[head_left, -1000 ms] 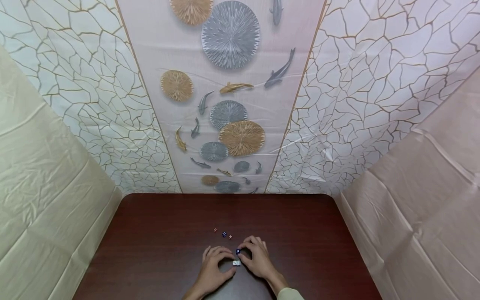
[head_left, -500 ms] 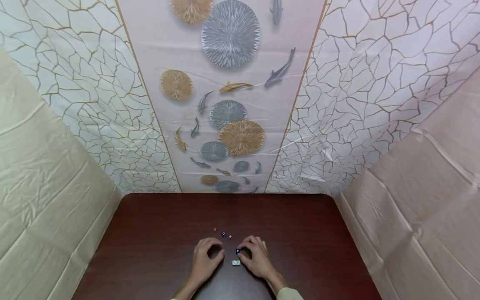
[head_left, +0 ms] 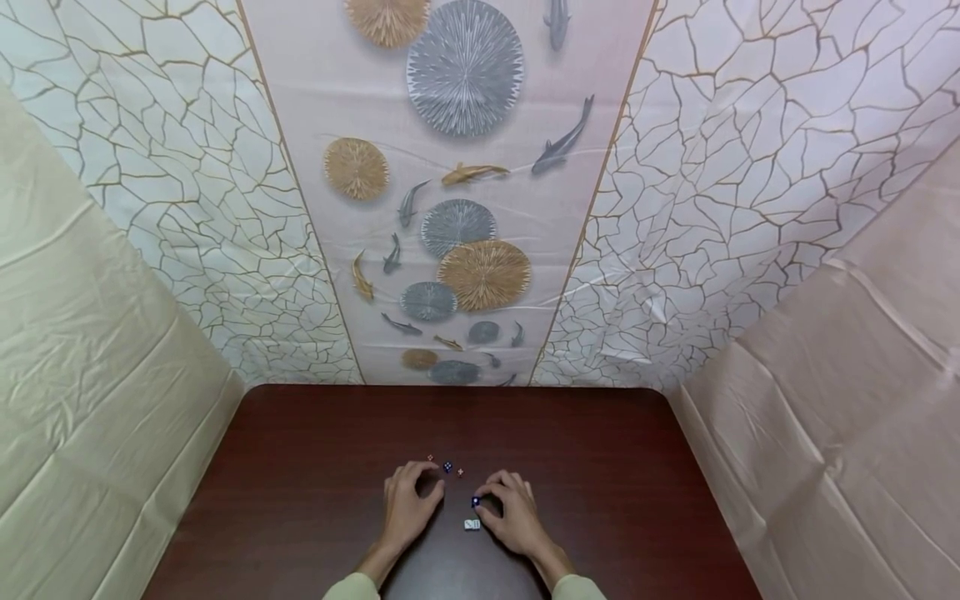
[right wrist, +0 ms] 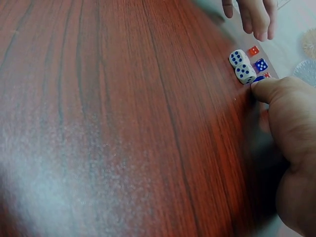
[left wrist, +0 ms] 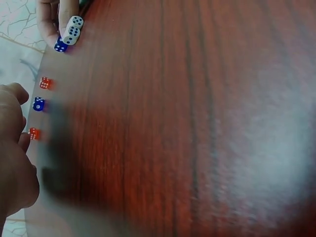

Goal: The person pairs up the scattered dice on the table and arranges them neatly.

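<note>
My right hand (head_left: 513, 517) pinches a blue die (head_left: 476, 502) between thumb and fingertips, low at the table. Just nearer to me sit two white dice (head_left: 472, 525) with blue dots, side by side. My left hand (head_left: 407, 504) holds nothing; its thumb and fingers curve apart in a loose C. Its fingertips are close to a red die (head_left: 431, 457), the leftmost of a loose row. A second blue die (head_left: 447, 467) and another red die (head_left: 461, 472) continue that row to the right. In the left wrist view the left hand's thumb side (left wrist: 17, 163) overlaps the row's near end.
The dark red wooden table (head_left: 300, 492) has rounded far corners. Behind it hangs a patterned cloth (head_left: 480, 208) with fish and round leaf prints. Plain beige cloths (head_left: 840, 400) close in both sides.
My left hand has drawn back from the white dice, leftward and then forward to the row of small dice. The right hand stays in place, pinching the blue die.
</note>
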A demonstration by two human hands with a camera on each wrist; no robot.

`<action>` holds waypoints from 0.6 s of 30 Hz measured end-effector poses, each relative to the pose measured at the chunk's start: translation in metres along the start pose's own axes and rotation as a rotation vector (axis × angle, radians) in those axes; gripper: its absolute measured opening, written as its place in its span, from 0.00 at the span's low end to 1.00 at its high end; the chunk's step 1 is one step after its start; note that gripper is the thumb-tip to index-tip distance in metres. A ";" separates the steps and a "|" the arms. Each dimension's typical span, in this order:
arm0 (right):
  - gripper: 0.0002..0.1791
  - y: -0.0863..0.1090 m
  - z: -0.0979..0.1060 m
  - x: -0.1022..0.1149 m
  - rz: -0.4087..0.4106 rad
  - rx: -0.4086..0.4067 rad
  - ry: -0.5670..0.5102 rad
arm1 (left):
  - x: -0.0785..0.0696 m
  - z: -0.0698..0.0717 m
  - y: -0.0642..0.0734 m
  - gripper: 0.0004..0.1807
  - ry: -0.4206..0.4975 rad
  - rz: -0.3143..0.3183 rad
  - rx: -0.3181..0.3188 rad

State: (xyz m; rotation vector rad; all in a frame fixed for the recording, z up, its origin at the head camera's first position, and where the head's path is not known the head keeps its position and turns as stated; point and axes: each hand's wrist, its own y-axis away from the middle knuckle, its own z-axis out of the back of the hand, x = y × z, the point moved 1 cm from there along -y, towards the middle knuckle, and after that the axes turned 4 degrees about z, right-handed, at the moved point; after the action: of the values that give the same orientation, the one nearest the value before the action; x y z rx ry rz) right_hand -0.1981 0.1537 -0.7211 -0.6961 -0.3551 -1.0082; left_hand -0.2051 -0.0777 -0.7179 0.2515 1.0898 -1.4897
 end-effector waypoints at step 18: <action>0.13 0.002 -0.003 -0.002 0.073 -0.067 0.019 | 0.004 -0.015 -0.010 0.13 -0.095 0.117 0.107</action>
State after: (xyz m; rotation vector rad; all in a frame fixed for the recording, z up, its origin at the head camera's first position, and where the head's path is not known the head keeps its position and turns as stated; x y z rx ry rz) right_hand -0.1978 0.1534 -0.7253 -0.7541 -0.2786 -0.9605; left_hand -0.2209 -0.0710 -0.7237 0.3105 0.9061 -1.4418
